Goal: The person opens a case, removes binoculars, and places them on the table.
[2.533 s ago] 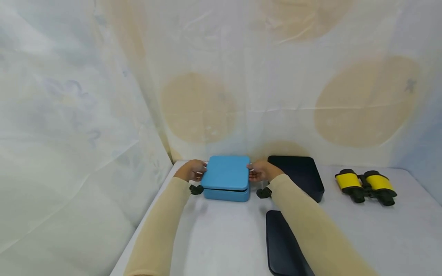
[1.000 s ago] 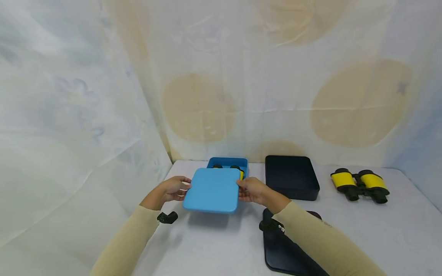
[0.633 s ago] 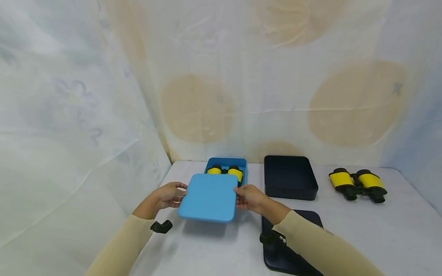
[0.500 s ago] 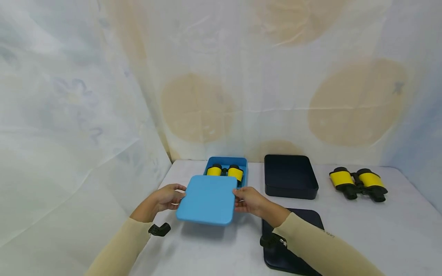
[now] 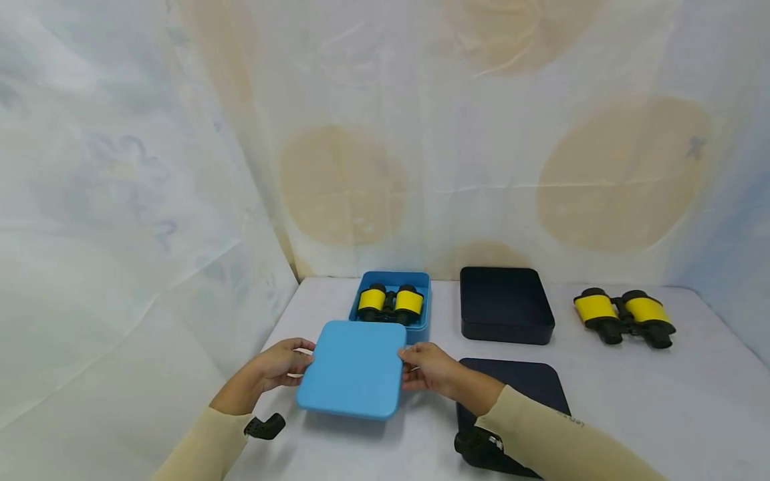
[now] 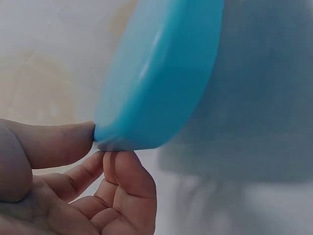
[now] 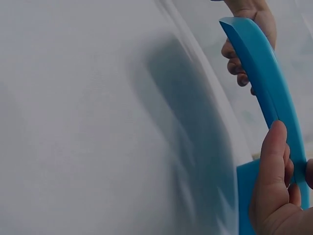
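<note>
Two hands on one blue lid — held just above table, near side, in front of blue box. Left hand pinching lid's left edge: thumb on rim, fingers curled underneath, confirmed in left wrist view. Right hand gripping lid's right edge, thumb on top, fingers curled under. Lid roughly level, shadow on table below.

Behind lid: open blue box, far left, with yellow-and-black binoculars lying inside. Right of that: open black box, nothing seen inside. Near of black box: black lid flat on table, partly covered by right sleeve. Far right: second yellow binoculars loose on table, well apart from both boxes.
</note>
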